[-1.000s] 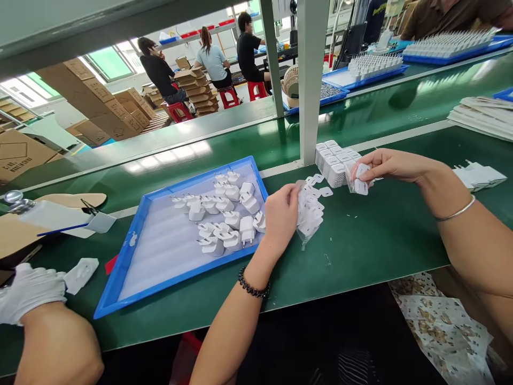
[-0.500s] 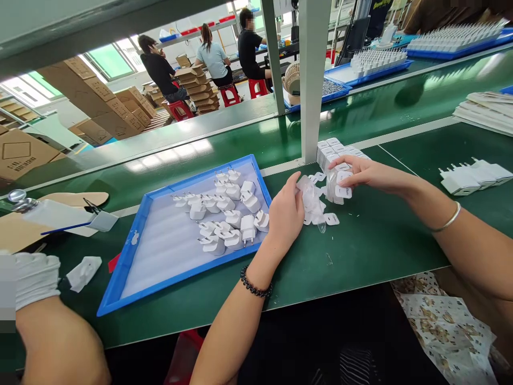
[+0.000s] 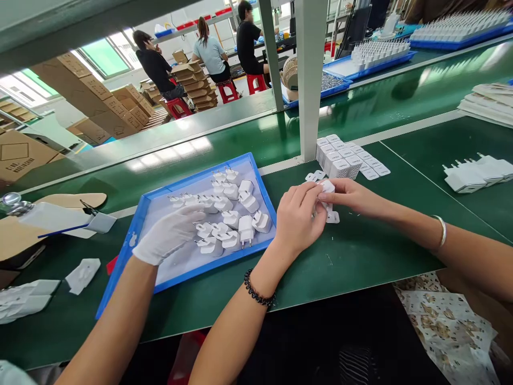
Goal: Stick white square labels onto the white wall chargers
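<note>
A small white card (image 3: 327,185) with rounded corners is pinched between my two hands. My right hand (image 3: 350,193) grips it from the right with thumb and fingertips. My left hand (image 3: 300,216) is closed, its curled fingers meeting the card from the left and covering much of what lies beneath. More white pieces show under the hands, including a loose printed card (image 3: 333,217) on the green table. Just behind stands a block of stacked white cards (image 3: 340,160), with a few loose cards (image 3: 315,175) beside it.
Left of my hands, a blue tray (image 3: 138,214) holds several white plug adapters (image 3: 230,218); a co-worker's white-gloved hand (image 3: 170,235) reaches over it. A white post (image 3: 308,80) rises behind the cards. More adapters (image 3: 479,174) lie at right.
My hands have come together, the right moving down and left with the card. The clear film seen earlier is now mostly hidden. The co-worker's gloved hand has moved right, into the tray.
</note>
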A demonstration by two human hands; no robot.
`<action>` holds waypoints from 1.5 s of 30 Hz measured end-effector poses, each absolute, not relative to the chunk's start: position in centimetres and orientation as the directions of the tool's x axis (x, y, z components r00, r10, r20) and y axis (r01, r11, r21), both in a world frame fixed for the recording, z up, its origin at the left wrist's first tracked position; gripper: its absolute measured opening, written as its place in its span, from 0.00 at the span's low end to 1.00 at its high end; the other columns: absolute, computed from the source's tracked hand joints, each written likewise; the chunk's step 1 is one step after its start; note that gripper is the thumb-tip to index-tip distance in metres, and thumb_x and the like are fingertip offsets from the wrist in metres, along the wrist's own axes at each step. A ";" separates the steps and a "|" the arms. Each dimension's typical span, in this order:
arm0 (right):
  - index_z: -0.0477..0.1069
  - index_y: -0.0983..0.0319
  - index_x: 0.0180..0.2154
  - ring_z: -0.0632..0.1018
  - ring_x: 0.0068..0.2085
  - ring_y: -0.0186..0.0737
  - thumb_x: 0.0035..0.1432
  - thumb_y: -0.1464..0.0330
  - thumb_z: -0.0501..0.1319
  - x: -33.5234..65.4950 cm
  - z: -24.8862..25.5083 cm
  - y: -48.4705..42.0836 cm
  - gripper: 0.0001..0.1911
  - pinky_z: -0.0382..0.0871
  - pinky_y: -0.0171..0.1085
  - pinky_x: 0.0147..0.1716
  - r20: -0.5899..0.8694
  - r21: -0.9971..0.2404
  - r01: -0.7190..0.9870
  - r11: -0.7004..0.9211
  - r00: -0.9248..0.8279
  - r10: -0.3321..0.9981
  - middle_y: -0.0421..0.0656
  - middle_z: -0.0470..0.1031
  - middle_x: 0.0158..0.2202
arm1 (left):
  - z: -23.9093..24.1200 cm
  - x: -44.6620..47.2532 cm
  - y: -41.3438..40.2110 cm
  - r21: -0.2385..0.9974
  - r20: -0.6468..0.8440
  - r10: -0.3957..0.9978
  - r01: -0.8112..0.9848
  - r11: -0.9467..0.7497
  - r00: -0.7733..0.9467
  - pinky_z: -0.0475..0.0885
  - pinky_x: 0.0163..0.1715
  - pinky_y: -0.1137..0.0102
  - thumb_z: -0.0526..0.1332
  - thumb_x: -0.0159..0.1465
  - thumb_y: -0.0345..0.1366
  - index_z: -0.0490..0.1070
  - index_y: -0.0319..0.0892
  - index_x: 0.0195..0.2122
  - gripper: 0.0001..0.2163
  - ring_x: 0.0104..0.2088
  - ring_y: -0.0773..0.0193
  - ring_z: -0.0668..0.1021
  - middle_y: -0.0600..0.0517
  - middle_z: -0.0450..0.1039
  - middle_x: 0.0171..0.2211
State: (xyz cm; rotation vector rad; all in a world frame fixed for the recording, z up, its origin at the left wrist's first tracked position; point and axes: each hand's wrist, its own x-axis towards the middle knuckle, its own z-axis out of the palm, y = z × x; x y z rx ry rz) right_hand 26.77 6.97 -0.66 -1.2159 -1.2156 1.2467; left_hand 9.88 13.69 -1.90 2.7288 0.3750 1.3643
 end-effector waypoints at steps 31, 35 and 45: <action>0.75 0.62 0.27 0.75 0.30 0.36 0.61 0.71 0.61 26.0 -0.8 7.3 0.10 0.76 0.36 0.38 -0.422 -0.794 -0.490 -0.360 0.017 0.907 0.41 0.73 0.26 | -1.1 9.7 15.1 -0.115 0.708 0.032 0.160 -0.980 0.705 0.68 0.52 0.61 0.55 0.72 0.30 0.74 0.41 0.41 0.08 0.47 0.58 0.79 0.47 0.81 0.41; 0.73 0.62 0.25 0.75 0.29 0.37 0.59 0.72 0.60 26.5 -0.9 7.8 0.11 0.75 0.38 0.36 -0.392 -0.831 -0.452 -0.325 0.061 0.918 0.42 0.73 0.25 | -0.9 9.5 14.5 0.132 0.676 0.165 0.102 -0.986 0.718 0.68 0.53 0.62 0.56 0.71 0.30 0.73 0.43 0.36 0.09 0.44 0.61 0.79 0.51 0.82 0.38; 0.79 0.59 0.29 0.75 0.40 0.42 0.60 0.62 0.64 29.7 0.7 7.5 0.10 0.69 0.37 0.41 -0.070 -0.996 -0.076 -0.049 0.303 0.950 0.42 0.80 0.35 | -0.3 9.1 13.5 0.333 0.786 0.344 0.118 -0.936 0.513 0.71 0.54 0.63 0.60 0.71 0.36 0.69 0.40 0.53 0.11 0.52 0.58 0.78 0.43 0.78 0.50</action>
